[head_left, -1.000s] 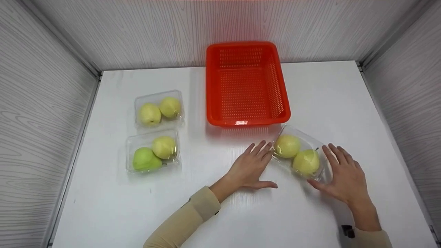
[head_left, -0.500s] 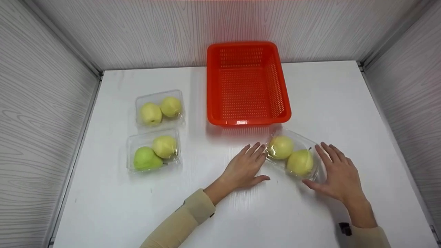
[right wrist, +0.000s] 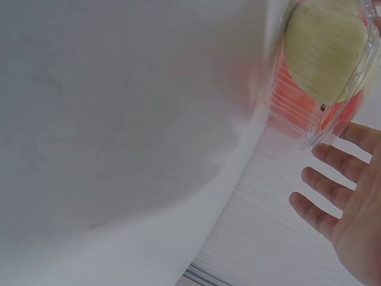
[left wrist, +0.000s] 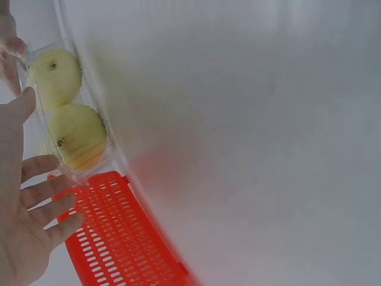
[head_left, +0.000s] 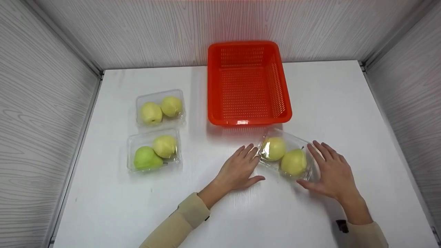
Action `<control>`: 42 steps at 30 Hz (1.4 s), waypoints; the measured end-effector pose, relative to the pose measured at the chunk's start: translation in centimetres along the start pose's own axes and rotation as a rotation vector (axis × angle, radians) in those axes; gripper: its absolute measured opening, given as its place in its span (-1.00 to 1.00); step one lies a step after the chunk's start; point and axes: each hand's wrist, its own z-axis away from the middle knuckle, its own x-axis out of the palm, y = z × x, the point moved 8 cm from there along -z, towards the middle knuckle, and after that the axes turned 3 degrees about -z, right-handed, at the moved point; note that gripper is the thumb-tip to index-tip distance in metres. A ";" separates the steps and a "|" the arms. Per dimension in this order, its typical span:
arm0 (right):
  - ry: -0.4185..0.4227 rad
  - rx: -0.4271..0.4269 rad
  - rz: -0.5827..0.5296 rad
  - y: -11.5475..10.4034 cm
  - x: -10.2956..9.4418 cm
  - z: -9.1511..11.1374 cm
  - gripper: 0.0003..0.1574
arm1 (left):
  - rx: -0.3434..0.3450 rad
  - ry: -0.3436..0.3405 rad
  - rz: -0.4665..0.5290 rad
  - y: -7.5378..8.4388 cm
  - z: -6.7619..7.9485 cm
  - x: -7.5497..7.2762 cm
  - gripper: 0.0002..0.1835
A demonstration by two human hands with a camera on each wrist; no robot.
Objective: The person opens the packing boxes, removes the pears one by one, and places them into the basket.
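Clear plastic box (head_left: 286, 152) holds 2 round yellow fruits (head_left: 294, 162); left hand (head_left: 238, 168), right hand (head_left: 331, 172) spread at its ends.

Off the near left corner of the red basket (head_left: 241, 122), a tan left sleeve (head_left: 174, 225) with a broad cuff (head_left: 193, 207) ends behind the left hand (head_left: 237, 169); a small dark bit (head_left: 207, 218) shows at its edge. Off the near right corner, a matching right sleeve (head_left: 367, 235) meets the right hand's (head_left: 332, 174) wrist, a larger black piece (head_left: 341, 226) beside it.

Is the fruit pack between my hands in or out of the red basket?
Out: the fruit pack is in front of the red basket, between left hand and right hand.
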 end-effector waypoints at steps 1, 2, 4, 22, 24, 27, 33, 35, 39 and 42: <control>-0.002 -0.004 0.001 -0.1 0.0 -0.1 0.44 | -0.003 0.013 -0.001 -0.1 0.2 -0.1 -0.26; -0.003 -0.008 0.001 -0.3 0.1 -0.2 0.44 | -0.006 0.025 -0.001 -0.2 0.4 -0.2 -0.27; -0.004 -0.021 0.004 -0.6 0.2 -0.4 0.45 | -0.011 0.048 0.005 -0.4 0.8 -0.3 -0.28; -0.053 -0.123 0.034 -3.7 1.2 -2.3 0.43 | -0.048 0.196 0.000 -1.9 4.6 -1.3 -0.40; -0.056 -0.136 0.032 -4.0 1.2 -2.5 0.43 | -0.054 0.204 0.000 -2.1 5.0 -1.4 -0.41; -0.060 -0.158 0.029 -4.6 1.4 -2.8 0.43 | -0.065 0.209 0.002 -2.3 5.7 -1.4 -0.41; -0.055 -0.207 0.028 -5.7 1.6 -3.3 0.42 | -0.082 0.232 0.011 -2.5 7.1 -1.7 -0.43; -0.057 -0.221 0.029 -6.0 1.7 -3.4 0.42 | -0.087 0.242 0.010 -2.7 7.6 -1.8 -0.43; -0.069 -0.243 0.036 -6.6 2.0 -3.8 0.43 | -0.097 0.255 0.003 -2.8 8.4 -1.9 -0.42; -0.077 -0.260 0.042 -7.1 2.2 -4.1 0.42 | -0.102 0.266 -0.002 -3.0 8.9 -1.9 -0.41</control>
